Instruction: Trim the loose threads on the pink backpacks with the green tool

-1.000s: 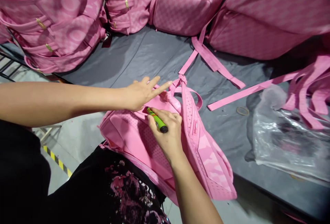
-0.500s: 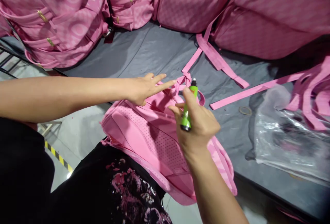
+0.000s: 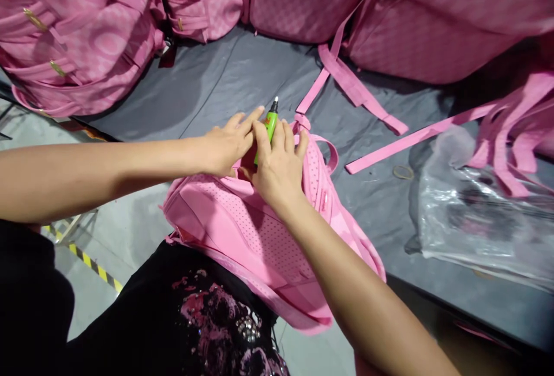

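A pink backpack point(image 3: 242, 214) with dotted padding lies across the table's front edge and over my lap. On its upper part rests my left hand point(image 3: 231, 145), fingers apart and pointing right. My right hand point(image 3: 279, 162) is beside it, with a green marker point(image 3: 271, 125) held between thumb and fingers. The marker's white tip points up, away from me, and its lower end is hidden by the hand. Just right of my right hand are a knotted pink strap point(image 3: 302, 123) and a pink loop point(image 3: 332, 156).
Several pink backpacks point(image 3: 303, 0) stand along the back of the grey-covered table point(image 3: 208, 87). Loose pink straps point(image 3: 398, 148) lie at the right. Near them are a rubber band point(image 3: 403, 172) and a clear plastic bag point(image 3: 480, 220).
My right hand has moved left with the marker and come down beside my left hand on the backpack. The view has shifted slightly.
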Demonstrator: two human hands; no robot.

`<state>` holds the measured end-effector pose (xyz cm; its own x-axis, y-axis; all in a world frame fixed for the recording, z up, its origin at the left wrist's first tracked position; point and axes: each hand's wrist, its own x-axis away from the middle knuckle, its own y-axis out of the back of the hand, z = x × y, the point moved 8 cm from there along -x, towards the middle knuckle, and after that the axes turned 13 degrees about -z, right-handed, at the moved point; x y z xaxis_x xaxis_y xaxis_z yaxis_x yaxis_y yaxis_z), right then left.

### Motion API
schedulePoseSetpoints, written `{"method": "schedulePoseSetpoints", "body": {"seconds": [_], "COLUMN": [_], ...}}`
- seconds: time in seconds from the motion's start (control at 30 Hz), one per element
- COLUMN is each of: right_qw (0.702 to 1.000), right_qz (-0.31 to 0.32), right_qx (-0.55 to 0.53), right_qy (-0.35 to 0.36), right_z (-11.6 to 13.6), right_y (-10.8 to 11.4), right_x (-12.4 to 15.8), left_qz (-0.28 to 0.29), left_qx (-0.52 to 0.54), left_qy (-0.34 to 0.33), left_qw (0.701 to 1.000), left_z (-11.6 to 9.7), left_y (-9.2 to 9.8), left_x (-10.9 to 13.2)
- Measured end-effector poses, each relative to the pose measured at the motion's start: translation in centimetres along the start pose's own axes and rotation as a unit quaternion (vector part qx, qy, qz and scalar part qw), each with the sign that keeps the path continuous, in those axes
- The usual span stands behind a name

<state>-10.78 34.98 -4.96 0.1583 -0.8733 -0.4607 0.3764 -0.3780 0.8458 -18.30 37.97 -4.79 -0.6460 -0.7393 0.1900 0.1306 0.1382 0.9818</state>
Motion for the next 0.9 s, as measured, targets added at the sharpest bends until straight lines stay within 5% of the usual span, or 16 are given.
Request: {"method": "schedulePoseSetpoints", "body": {"seconds": [0.17,0.33,0.57,0.7,0.9], "right_qw": [0.999,0.999,0.965,0.933,0.924], "right_qz": [-0.029,-0.035,-0.153,-0.011,0.116], "right_qx": [-0.028,-0.040,-0.211,-0.335,-0.334], "right_qy": [-0.008,0.004,-0.034,-0.130,-0.145], "right_z": [-0.3,-0.7,-0.9,-1.3,-1.2], "right_y": [0.1,0.6,7.3,6.2,4.2], "right_x": [0.2,-0.2,4.6,6.3,3.1], "left_qz": [0.008,0.008,-0.010,-0.009,-0.019], "left_qx": [-0.055,-0.035,0.023,0.029,0.068], "left_qy": [0.056,0.009,-0.001,0.006,0.052], "left_qw": [0.997,0.999,1.000,1.000,0.996], "left_z": [-0.4,0.0,0.4,0.4,1.0], "left_y": [0.5,0.6,0.9,0.8,0.7], "left_x": [0.6,0.8,0.9,0.7,1.4]}}
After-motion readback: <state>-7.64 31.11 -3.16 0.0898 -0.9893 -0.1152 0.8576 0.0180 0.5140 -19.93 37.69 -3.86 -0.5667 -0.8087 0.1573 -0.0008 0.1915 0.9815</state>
